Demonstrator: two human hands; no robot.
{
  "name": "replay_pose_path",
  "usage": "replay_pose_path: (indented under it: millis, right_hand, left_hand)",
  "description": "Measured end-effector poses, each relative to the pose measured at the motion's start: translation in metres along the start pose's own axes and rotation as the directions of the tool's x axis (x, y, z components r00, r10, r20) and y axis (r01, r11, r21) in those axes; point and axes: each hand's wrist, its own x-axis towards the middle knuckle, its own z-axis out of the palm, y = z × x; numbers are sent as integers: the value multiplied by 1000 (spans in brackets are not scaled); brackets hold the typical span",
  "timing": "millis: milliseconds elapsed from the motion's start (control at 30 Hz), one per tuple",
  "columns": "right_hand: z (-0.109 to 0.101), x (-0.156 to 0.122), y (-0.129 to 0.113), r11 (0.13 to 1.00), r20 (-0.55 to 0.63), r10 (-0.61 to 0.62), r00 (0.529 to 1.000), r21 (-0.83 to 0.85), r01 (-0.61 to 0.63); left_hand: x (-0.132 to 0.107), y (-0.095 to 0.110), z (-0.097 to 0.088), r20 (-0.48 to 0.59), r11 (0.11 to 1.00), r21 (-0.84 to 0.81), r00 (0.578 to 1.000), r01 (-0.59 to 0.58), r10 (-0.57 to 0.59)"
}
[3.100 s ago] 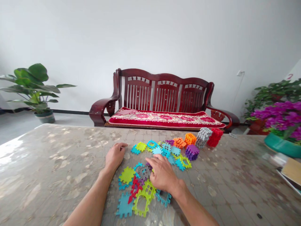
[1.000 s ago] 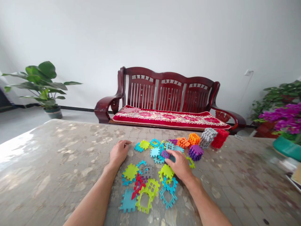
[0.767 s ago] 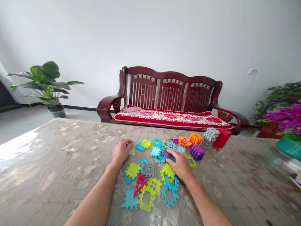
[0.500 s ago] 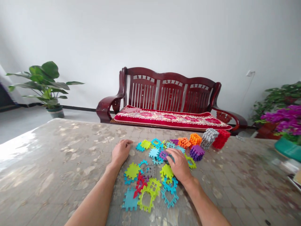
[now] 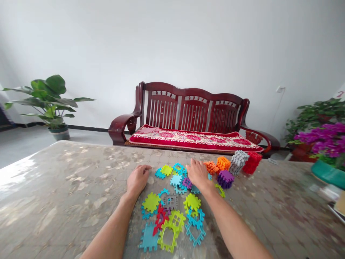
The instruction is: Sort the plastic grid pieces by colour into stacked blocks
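Several flat interlocking plastic tiles lie scattered on the marbled table [image 5: 67, 187]: lime green [image 5: 151, 202], teal [image 5: 148, 237], red [image 5: 161, 217], grey [image 5: 170, 201]. My left hand [image 5: 138, 178] rests palm down on the table left of the tiles, fingers loosely curled, holding nothing. My right hand [image 5: 198, 173] reaches over the far tiles, fingers down on the pieces near a small purple tile [image 5: 185, 182]; what its fingertips touch is hidden. Assembled cubes stand beyond: purple [image 5: 225, 178], orange [image 5: 222, 162], grey [image 5: 238, 158], red [image 5: 251, 162].
A dark red wooden bench [image 5: 188, 118] with a floral cushion stands behind the table. A leafy potted plant [image 5: 48, 104] is at the far left. Purple flowers in a teal pot [image 5: 326, 151] and papers [image 5: 338, 203] sit at the table's right edge.
My right hand has moved away from me, from the middle tiles to the far ones by the orange pieces. The left hand has stayed put. The camera shifted slightly.
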Motion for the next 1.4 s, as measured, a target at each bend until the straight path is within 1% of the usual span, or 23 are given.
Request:
replay_pose_path:
  millis: [133, 267, 333, 433, 500, 567, 633, 733, 933, 1100, 1300, 1400]
  right_hand:
    - [7, 16, -7, 994, 90, 105, 990, 20, -107]
    - [15, 15, -8, 991, 107, 130, 986, 30, -134]
    - [17, 11, -9, 994, 94, 89, 992, 61, -95]
    - [17, 5, -9, 987, 76, -55, 996, 154, 43]
    - [16, 4, -7, 975, 62, -111, 992, 198, 97]
    - [15, 6, -3, 976, 39, -83, 996, 204, 73]
    - [14, 10, 2, 982, 17, -16, 1000, 187, 12]
    - [13, 17, 4, 988, 18, 63, 998, 142, -65]
    - [15, 30, -11, 984, 72, 160, 984, 69, -165]
    - [16, 38, -20, 980, 106, 187, 977, 47, -192]
    - [14, 39, -26, 983, 125, 168, 978, 51, -175]
    - [14, 38, -29, 986, 114, 149, 982, 63, -157]
  left_hand:
    - [0, 0, 0, -1, 1000, 2, 1000, -6, 6]
    - [-1, 0, -1, -2, 1000, 9, 1000, -12, 12]
    - [-1, 1, -1, 1, 1000, 13, 1000, -8, 8]
    - [-1, 2, -3, 4, 1000, 20, 1000, -2, 2]
    - [-1, 3, -3, 7, 1000, 18, 1000, 1, -1]
    - [-2, 3, -4, 6, 1000, 16, 1000, 2, -2]
    - [-2, 3, -3, -1, 1000, 13, 1000, 1, -1]
    - [-2, 3, -3, -8, 1000, 9, 1000, -5, 5]
    - [-2, 2, -2, 4, 1000, 2, 1000, -8, 8]
    - [-2, 2, -1, -7, 1000, -1, 1000, -5, 5]
    - [-1, -1, 0, 0, 1000, -12, 1000, -19, 19]
    - [0, -2, 1, -4, 1000, -12, 1000, -19, 19]
